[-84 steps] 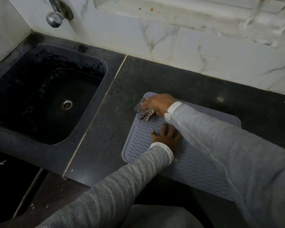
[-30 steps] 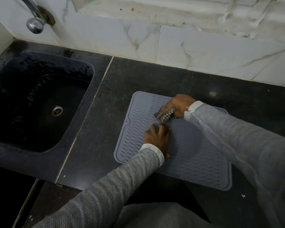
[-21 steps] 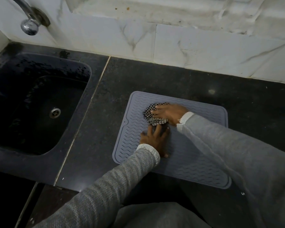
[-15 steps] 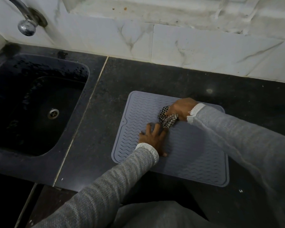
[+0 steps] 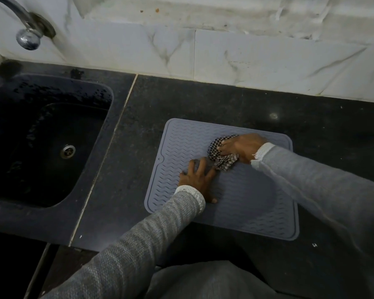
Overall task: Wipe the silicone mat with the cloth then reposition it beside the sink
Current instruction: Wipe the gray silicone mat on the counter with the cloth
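Note:
A grey silicone mat (image 5: pixel 242 203) with wavy ridges lies flat on the black counter (image 5: pixel 203 98), a short way right of the sink (image 5: pixel 41 134). My left hand (image 5: pixel 198 179) presses flat on the mat's left half, fingers spread. My right hand (image 5: pixel 241 146) holds a bunched black-and-white checked cloth (image 5: pixel 221 155) down on the mat's upper middle, just beyond my left fingertips. My sleeves cover part of the mat's right side.
The black sink has a metal drain (image 5: pixel 67 151), and a chrome tap (image 5: pixel 27 37) sticks out of the marble wall above it. A pale seam (image 5: pixel 108 145) separates sink slab and counter. The counter's front edge runs just below the mat.
My right hand has rubbed the cloth back and forth across the mat's upper part, now ending near the middle. My left hand has stayed pressed on the mat.

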Demonstrator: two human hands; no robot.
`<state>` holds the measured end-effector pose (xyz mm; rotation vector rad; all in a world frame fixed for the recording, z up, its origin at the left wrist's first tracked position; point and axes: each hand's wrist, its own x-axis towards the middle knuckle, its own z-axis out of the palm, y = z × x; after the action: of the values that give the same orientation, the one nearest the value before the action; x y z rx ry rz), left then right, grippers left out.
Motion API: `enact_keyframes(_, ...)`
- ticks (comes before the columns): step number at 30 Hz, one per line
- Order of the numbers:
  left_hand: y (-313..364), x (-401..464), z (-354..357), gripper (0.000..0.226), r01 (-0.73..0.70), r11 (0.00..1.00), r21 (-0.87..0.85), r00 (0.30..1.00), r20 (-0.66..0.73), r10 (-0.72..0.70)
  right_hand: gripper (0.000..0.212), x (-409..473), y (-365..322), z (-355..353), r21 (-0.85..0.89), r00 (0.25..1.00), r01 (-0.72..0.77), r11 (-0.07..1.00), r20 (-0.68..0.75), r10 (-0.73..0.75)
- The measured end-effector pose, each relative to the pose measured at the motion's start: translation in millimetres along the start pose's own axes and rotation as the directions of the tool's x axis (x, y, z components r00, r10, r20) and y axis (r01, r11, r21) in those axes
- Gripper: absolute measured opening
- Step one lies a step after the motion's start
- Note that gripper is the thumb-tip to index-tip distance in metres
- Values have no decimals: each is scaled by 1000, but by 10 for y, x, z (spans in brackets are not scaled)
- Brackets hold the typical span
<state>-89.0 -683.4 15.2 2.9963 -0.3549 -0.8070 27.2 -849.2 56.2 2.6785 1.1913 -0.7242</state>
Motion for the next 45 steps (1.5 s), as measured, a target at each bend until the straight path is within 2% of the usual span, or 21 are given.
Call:
enact_keyframes(3, -3, 9, 5, 109, 0, 1000, 11, 1000, 6, 0, 32, 4, 43, -145, 117, 998, -30, 993, -52, 36)
enact_keyframes(5, -6, 6, -3, 108, -1, 1000, 20, 1000, 10, 1, 35, 52, -23, -171, 192, 991, -17, 981, -129, 42)
enact_keyframes(7, -8, 0, 2, 107, -5, 1000, 23, 1000, -2, 5, 42, 110, -117, -110, 125, 993, 5, 992, -114, 9)
enact_keyframes(9, -11, -2, 15, 107, -5, 1000, 15, 1000, -18, 6, 48, 135, -161, 23, -56, 998, 59, 997, 1, -59)
enact_keyframes(11, -15, 4, 21, 107, -4, 1000, 9, 1000, -17, 4, 50, 70, -107, 129, -112, 997, 74, 991, 41, -70)
enact_keyframes(15, -16, 20, 7, 110, -5, 1000, 23, 1000, 13, 5, 44, -153, 52, 48, -88, 1000, -7, 996, 13, 8)
enact_keyframes(19, -19, 30, 11, 110, -5, 1000, 28, 1000, 19, 5, 24, -126, 119, -257, -106, 994, -5, 994, 106, 17)
enact_keyframes(21, -13, 25, 3, 110, 0, 1000, 24, 1000, 27, 0, 21, -56, 79, -270, -29, 1000, 16, 999, 9, -16)
enact_keyframes(23, -7, 22, -7, 108, -2, 1000, 18, 999, 33, 2, 27, 27, -4, -175, -5, 997, 44, 999, -64, -45)
enact_keyframes(27, -4, 11, -13, 107, 1, 1000, 10, 1000, 20, -1, 53, 23, 16, 179, -114, 993, 100, 988, 75, -92)
enact_keyframes(30, -7, 8, -31, 109, -1, 1000, 25, 999, 34, 0, 51, -200, 202, 294, -76, 998, 11, 997, 61, -7)
enact_keyframes(32, 1, -1, -48, 110, 5, 1000, 25, 999, 46, -6, 42, -302, 263, 163, 46, 989, -117, 992, 92, 112)
enact_keyframes(34, 4, -8, -59, 109, 5, 1000, 26, 999, 53, -7, 33, -310, 289, -20, 103, 986, -157, 982, 69, 150)
enact_keyframes(37, 7, -11, -70, 109, 6, 1000, 29, 999, 41, -8, 28, -214, 195, -209, 125, 991, -83, 989, -94, 95)
enact_keyframes(39, 4, -13, -79, 108, 2, 999, 34, 999, 47, -4, 34, -90, 38, -183, 135, 989, -46, 990, -132, 64)
enact_keyframes(42, -7, 1, -62, 107, 0, 1000, 29, 999, 46, -2, 49, 31, -62, 63, -62, 1000, 22, 998, 7, -22)
enact_keyframes(45, -22, 14, -43, 109, -2, 999, 36, 998, 57, 0, 53, -149, 134, 275, -78, 999, 27, 997, 39, -25)
